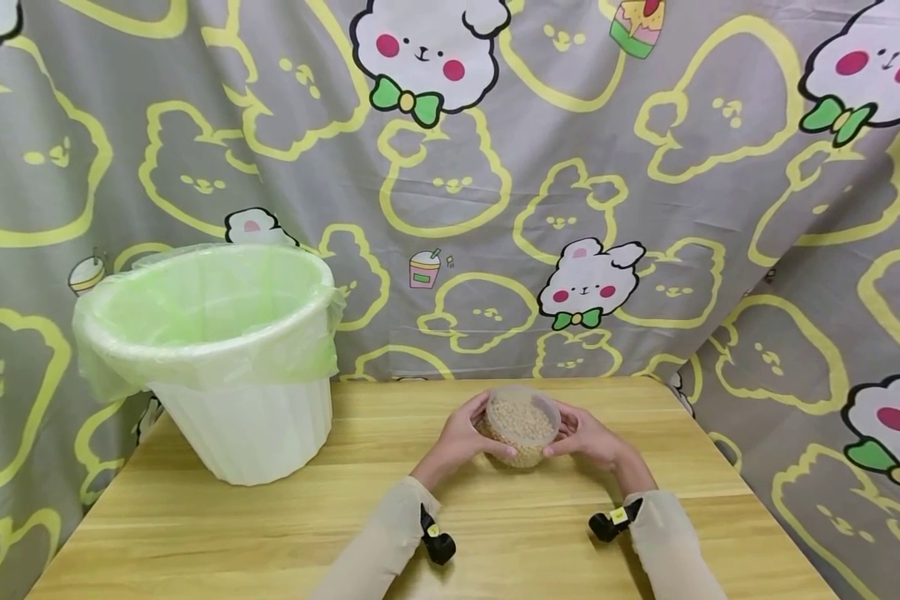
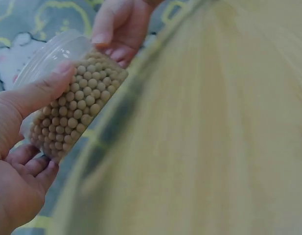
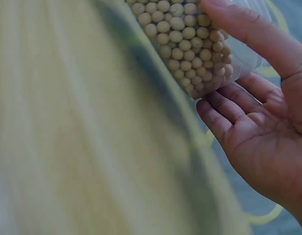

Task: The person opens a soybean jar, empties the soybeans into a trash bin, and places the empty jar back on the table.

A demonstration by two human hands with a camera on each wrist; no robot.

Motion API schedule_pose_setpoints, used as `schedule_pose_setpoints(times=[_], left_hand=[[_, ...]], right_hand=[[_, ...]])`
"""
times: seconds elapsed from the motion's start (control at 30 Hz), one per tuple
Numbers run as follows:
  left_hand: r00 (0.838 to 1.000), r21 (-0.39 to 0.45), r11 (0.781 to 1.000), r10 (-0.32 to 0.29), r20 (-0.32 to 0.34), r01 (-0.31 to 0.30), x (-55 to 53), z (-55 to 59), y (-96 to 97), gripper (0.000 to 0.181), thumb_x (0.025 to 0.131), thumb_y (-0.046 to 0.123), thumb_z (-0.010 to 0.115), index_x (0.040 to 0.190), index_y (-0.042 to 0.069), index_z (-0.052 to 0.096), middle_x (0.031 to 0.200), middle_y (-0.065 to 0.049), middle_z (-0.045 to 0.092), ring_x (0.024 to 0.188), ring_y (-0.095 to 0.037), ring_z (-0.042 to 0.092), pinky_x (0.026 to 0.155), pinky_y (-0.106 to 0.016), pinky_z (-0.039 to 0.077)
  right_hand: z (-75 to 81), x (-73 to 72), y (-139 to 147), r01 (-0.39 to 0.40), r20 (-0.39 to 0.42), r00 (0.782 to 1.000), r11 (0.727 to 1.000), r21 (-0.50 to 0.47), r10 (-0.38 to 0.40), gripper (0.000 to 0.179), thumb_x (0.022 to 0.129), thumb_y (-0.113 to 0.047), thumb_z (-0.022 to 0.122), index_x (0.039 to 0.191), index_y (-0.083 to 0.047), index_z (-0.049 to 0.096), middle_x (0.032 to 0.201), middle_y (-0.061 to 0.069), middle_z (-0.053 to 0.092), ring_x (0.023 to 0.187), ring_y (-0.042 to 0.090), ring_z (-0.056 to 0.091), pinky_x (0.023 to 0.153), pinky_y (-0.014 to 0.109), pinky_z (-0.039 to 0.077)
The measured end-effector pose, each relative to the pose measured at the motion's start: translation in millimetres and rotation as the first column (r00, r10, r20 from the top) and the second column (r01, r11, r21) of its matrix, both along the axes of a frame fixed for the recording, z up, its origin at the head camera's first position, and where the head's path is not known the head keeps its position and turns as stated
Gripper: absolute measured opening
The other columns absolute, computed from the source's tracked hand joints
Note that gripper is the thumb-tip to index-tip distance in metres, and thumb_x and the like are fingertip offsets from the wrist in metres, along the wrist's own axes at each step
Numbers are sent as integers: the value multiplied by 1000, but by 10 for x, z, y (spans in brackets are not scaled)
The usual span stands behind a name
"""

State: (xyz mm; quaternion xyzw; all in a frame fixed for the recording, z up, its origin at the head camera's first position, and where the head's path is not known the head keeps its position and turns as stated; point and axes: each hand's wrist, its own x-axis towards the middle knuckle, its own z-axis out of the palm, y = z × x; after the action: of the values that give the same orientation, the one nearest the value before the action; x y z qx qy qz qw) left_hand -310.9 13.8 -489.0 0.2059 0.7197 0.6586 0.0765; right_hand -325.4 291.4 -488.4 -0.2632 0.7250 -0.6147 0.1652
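Note:
A clear round plastic tub [image 1: 523, 425] holds many small round beige balls [image 2: 84, 100], filling it for more than half its height. My left hand [image 1: 465, 433] grips the tub from the left, thumb on the near wall and fingers curled around the side toward the base. On the opposite side my right hand [image 1: 588, 435] holds it the same way, its thumb [image 3: 258, 36] across the wall and its fingers under the lower edge. The tub has no lid on and is tilted slightly toward me in the head view.
A large white bin [image 1: 247, 425] lined with a pale green plastic bag [image 1: 300, 358] stands at the left of the wooden table [image 1: 510, 542]. Behind and along the sides hangs a grey patterned curtain [image 1: 450, 217]. A small black camera [image 1: 438, 546] sits at each wrist.

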Motion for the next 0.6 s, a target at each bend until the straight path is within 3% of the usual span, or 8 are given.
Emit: schedule_pose_setpoints(times=[0.27, 0.47, 0.6], left_hand=[[990, -31, 999, 39, -133, -43, 48, 560, -265, 101, 68, 18, 96, 154, 20, 44, 154, -2, 52, 143, -23, 49, 120, -40, 38], [966, -47, 995, 73, -249, -87, 152, 960, -519, 97, 66, 24, 97, 149, 23, 49, 137, -1, 62, 131, -20, 60, 112, -42, 46], [948, -40, 993, 97, -303, -115, 210, 1134, -675, 95, 66, 26, 97, 148, 24, 50, 134, 0, 63, 126, -19, 62, 108, -45, 49]], right_hand=[[500, 84, -308, 71, -100, 992, 997, -33, -74, 95, 79, -2, 84, 157, 2, 30, 160, 31, 32, 131, -2, 52, 106, 14, 43], [853, 167, -621, 62, -193, 978, 993, -102, -81, 92, 78, -1, 85, 155, 2, 36, 157, 29, 39, 132, 5, 53, 106, 17, 45], [996, 205, -821, 36, -224, 972, 987, -156, -71, 89, 79, -2, 84, 155, 0, 38, 157, 25, 39, 132, 9, 54, 107, 19, 46]])
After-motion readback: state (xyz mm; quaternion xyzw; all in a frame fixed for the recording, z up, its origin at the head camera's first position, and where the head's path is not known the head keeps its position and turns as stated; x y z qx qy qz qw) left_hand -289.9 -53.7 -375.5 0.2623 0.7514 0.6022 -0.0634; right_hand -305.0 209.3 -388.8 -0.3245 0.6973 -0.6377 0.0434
